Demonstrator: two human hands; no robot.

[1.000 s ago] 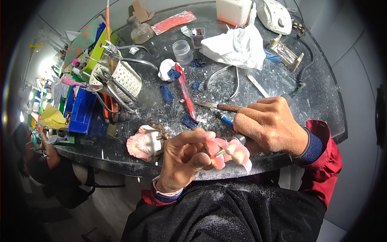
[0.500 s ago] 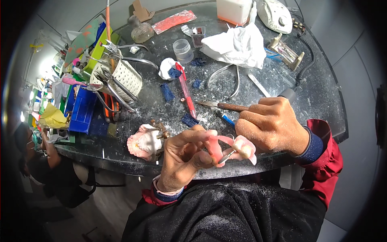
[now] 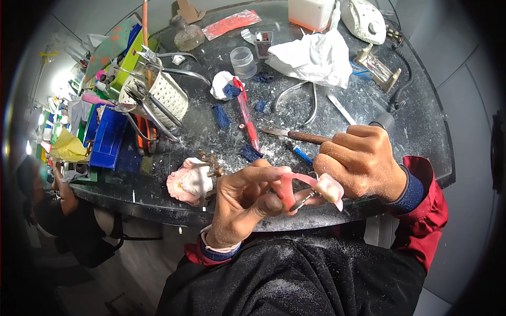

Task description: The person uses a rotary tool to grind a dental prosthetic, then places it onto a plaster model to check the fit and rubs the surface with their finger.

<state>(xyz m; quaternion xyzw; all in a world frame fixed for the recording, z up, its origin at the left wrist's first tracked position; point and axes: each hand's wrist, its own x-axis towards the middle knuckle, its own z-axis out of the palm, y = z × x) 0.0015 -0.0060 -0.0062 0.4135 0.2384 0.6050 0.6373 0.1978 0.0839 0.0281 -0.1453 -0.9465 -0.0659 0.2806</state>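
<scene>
My left hand [image 3: 240,203] pinches a pink denture [image 3: 286,192] between thumb and fingers, just beyond the table's near edge. A thin pink band joins its held side to a tooth-coloured part [image 3: 329,188] beside my right hand [image 3: 358,163]. That hand is closed around a rotary handpiece [image 3: 383,121], whose grey rear end sticks out behind the knuckles. Its slim metal bur [image 3: 304,200] reaches to the inner side of the denture's pink part; whether it touches is hard to tell. Left of my hands sits a pink and white dental model [image 3: 191,181] beside a brass-coloured screw piece [image 3: 215,169].
Beyond my hands lie a wooden-handled knife [image 3: 308,137], a red pen [image 3: 245,116] and blue scraps [image 3: 222,116]. A white basket [image 3: 171,100] of pliers stands left. A crumpled white cloth [image 3: 311,58] and a control unit [image 3: 363,22] with a cord are at the back. Another person [image 3: 52,205] sits far left.
The denture has shifted slightly right and tilted a little, with the bur moving along beside it. Both hands keep their grips, and the whole view has shifted slightly.
</scene>
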